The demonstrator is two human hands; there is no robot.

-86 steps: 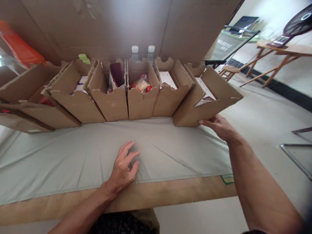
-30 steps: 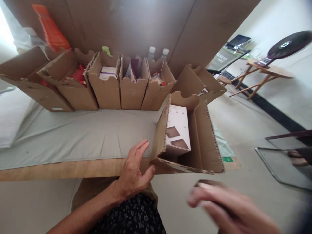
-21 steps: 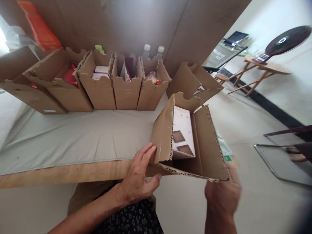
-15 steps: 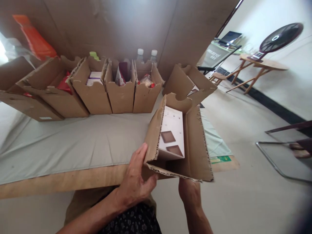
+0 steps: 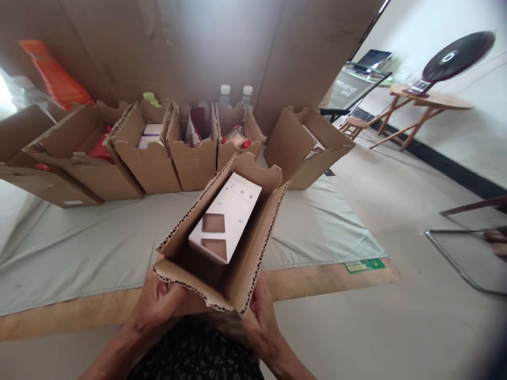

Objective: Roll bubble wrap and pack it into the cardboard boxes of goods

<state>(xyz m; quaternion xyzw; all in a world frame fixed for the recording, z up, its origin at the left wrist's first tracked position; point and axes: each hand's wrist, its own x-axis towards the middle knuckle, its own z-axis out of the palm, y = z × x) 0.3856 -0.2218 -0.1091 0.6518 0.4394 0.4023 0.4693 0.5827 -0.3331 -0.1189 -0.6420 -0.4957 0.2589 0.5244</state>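
A cardboard box [image 5: 269, 232] with an open top is held at the table's front edge, turned at an angle. Inside it lies a white carton [image 5: 229, 211] printed with brown squares. My left hand [image 5: 158, 301] grips the box's near left corner, its fingertips partly hidden beneath the cardboard. On the other side, my right hand [image 5: 261, 316] clasps the near right wall, with most fingers out of sight behind it.
Several open cardboard boxes [image 5: 146, 169] with packets stand in a row at the back. Another box [image 5: 304, 153] stands right of them. Two capped bottles [image 5: 225, 96] are behind. A fan [image 5: 455, 58] stands on a wooden table [image 5: 439, 98] far right.
The held box has moved left and turned, its near end now pointing toward the lower left. Both hands have moved left with it; my right hand now shows at its side.
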